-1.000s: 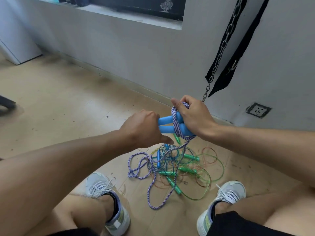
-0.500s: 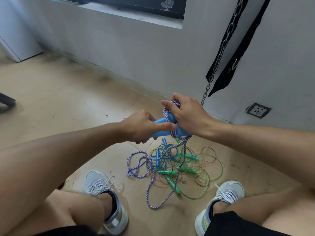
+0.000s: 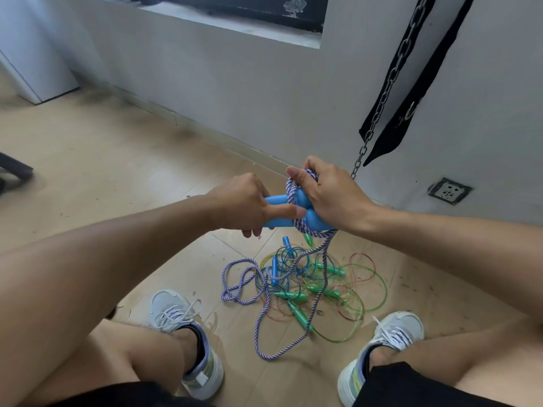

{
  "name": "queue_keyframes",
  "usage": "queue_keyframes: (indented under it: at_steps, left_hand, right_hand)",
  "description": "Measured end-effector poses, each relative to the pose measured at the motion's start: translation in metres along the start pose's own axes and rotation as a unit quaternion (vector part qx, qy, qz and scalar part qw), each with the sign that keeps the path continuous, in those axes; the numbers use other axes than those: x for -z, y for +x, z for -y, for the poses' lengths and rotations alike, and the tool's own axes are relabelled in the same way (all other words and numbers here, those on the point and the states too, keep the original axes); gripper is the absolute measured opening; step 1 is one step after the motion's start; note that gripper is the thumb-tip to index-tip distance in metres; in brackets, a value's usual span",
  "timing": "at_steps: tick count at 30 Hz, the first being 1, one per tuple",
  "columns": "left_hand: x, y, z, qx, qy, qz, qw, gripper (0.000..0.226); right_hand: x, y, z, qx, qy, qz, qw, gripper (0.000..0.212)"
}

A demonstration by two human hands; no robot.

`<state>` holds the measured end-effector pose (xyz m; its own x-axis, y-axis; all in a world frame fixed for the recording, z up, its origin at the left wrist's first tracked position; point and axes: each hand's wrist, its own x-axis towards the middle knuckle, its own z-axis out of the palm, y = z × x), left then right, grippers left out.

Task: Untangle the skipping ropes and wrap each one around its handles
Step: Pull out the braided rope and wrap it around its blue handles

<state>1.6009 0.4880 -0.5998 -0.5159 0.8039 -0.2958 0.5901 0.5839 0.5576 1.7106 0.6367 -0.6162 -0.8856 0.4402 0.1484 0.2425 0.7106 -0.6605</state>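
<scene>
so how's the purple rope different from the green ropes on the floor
The purple rope is thick, braided and opaque; the green ropes are thin, clear cord. The purple rope is partly wound round the blue handles held by both hands, while the green ropes lie wholly on the floor. Both are tangled together.

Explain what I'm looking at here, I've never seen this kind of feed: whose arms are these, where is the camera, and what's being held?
No machine here: a person works bare-handed, and the one camera sits on their head, looking down past their knees. The left hand grips two thick blue plastic handles side by side. The right hand pinches the purple-and-white twisted rope, a few turns of which lie around those handles; the rest trails to the wooden floor. There, between the grey sneakers, lies a tangle of thin clear ropes with green and blue handles, not yet sorted.
</scene>
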Motion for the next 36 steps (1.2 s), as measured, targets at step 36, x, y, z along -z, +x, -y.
queue_keyframes:
  at_steps: [36]
  left_hand:
    - [0.006, -0.029, -0.018, -0.15, -0.083, -0.041, 0.984, 0.061]
  right_hand:
    - [0.034, -0.006, -0.027, -0.119, 0.443, 0.353, 0.816, 0.039]
